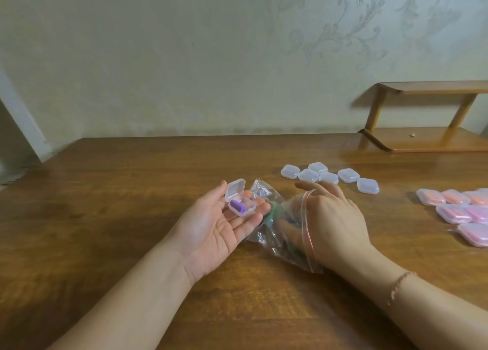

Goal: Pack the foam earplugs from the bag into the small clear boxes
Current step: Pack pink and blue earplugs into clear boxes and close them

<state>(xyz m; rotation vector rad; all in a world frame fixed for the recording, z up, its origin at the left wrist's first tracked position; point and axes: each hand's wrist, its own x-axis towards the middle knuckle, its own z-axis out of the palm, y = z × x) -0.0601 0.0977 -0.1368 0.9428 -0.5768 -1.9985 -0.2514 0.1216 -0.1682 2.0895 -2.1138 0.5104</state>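
My left hand [211,230] lies palm up over the table and carries a small clear box [239,200] on its fingers, lid hinged open. A purple earplug [237,206] lies inside the box. A clear zip bag [280,233] with a red seal strip rests on the table just right of that hand, with green and blue earplugs showing through the plastic. My right hand [335,225] reaches into the bag's mouth; its fingers are inside the plastic, and what they hold is hidden.
Several empty shut clear boxes [330,176] sit in a cluster behind the bag. Several boxes filled with pink and orange earplugs [459,212] lie at the right edge. A wooden shelf [427,138] stands at the back right on the brown table [105,217].
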